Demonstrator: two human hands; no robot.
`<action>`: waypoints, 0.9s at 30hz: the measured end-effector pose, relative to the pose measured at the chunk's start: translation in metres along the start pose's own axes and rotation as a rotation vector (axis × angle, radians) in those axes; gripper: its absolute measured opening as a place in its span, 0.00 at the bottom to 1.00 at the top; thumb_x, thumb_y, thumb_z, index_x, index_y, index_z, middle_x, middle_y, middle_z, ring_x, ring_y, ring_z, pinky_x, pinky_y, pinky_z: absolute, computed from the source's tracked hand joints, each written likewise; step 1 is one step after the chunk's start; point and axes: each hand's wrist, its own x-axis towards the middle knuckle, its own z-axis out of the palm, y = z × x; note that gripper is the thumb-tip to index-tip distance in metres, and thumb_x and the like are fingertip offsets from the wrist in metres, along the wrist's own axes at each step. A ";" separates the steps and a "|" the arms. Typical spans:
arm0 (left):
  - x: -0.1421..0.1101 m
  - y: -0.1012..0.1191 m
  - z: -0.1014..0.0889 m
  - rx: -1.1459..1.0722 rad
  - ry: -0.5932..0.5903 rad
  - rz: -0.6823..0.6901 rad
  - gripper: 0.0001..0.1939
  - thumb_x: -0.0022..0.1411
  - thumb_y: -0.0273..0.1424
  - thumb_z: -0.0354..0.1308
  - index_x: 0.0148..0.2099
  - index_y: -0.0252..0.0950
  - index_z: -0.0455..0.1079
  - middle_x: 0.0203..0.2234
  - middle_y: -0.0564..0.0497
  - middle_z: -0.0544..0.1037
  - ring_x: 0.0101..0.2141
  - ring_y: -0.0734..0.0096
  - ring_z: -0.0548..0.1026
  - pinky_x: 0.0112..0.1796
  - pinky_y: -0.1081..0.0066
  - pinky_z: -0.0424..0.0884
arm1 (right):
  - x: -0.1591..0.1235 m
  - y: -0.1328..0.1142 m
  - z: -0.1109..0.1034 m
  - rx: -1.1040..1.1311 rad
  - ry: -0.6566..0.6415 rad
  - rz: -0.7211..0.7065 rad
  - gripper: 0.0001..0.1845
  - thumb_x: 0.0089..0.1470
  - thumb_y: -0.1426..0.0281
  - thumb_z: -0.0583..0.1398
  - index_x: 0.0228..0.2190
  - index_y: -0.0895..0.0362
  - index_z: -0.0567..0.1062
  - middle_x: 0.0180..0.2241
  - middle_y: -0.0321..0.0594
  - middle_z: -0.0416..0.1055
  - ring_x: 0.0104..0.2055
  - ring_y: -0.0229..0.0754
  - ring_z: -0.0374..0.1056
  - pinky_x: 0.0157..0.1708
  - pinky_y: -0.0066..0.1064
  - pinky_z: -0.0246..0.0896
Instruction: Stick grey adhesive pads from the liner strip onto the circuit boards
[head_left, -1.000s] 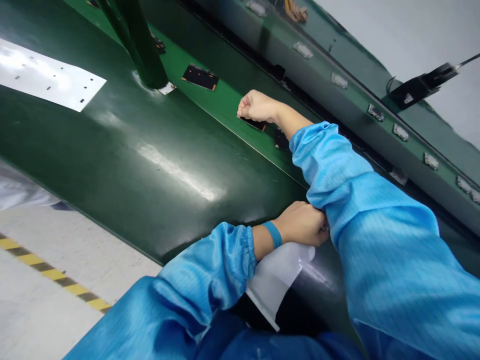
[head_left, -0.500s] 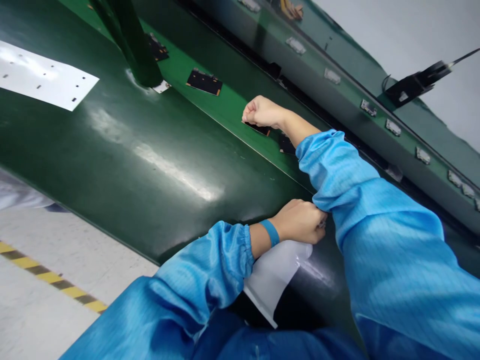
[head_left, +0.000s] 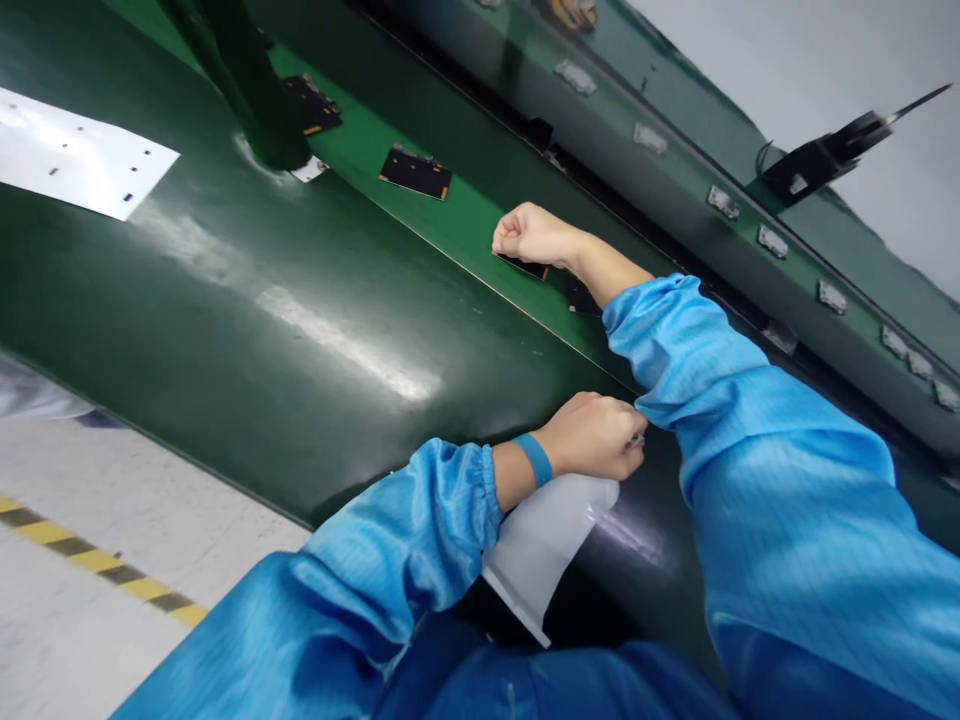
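Observation:
My right hand [head_left: 529, 235] is closed in a fist and rests on a dark flat board [head_left: 525, 265] lying on the bright green conveyor belt [head_left: 465, 215]. A second dark board [head_left: 581, 297] lies just behind my right wrist. My left hand [head_left: 596, 437], with a blue band on the wrist, is closed near my right sleeve and pinches something small that I cannot make out. Under my left forearm a white sheet [head_left: 544, 550] lies on the dark green table [head_left: 300, 300].
Two more dark boards [head_left: 416, 172] [head_left: 311, 103] lie further up the belt. A green post [head_left: 240, 80] stands at the table's back. A white perforated sheet [head_left: 75, 165] lies far left. Small fittings [head_left: 724, 202] line the far rail. Floor with yellow-black tape [head_left: 97, 575] lies left.
The boards on the belt have shifted toward me relative to the post. My right fist has stayed on its board. My left hand has drawn slightly away from the right sleeve.

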 end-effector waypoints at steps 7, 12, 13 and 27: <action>-0.001 0.000 0.000 -0.015 0.017 0.001 0.06 0.65 0.31 0.61 0.36 0.37 0.78 0.38 0.49 0.86 0.38 0.62 0.83 0.32 0.63 0.65 | -0.017 0.001 -0.002 -0.119 0.037 0.022 0.11 0.53 0.75 0.69 0.24 0.58 0.73 0.20 0.32 0.63 0.24 0.34 0.55 0.25 0.30 0.52; -0.001 -0.002 0.000 -0.015 0.025 -0.008 0.06 0.66 0.31 0.61 0.37 0.37 0.78 0.37 0.50 0.85 0.38 0.62 0.83 0.33 0.63 0.66 | -0.023 0.001 0.002 -0.300 0.082 0.033 0.12 0.54 0.79 0.68 0.25 0.58 0.72 0.24 0.35 0.68 0.29 0.37 0.63 0.34 0.31 0.59; -0.002 -0.003 0.001 -0.018 0.029 -0.007 0.06 0.65 0.31 0.61 0.36 0.37 0.78 0.37 0.50 0.85 0.38 0.62 0.83 0.33 0.64 0.67 | -0.023 0.002 0.003 -0.352 0.104 0.041 0.14 0.54 0.78 0.69 0.24 0.58 0.71 0.25 0.36 0.68 0.31 0.38 0.65 0.36 0.32 0.61; 0.000 -0.014 -0.007 -0.394 0.269 -0.155 0.08 0.59 0.29 0.62 0.28 0.35 0.77 0.21 0.53 0.79 0.22 0.73 0.73 0.27 0.73 0.63 | -0.271 0.054 0.014 -0.042 0.565 -0.033 0.12 0.63 0.63 0.60 0.29 0.54 0.68 0.25 0.33 0.64 0.28 0.38 0.58 0.31 0.31 0.52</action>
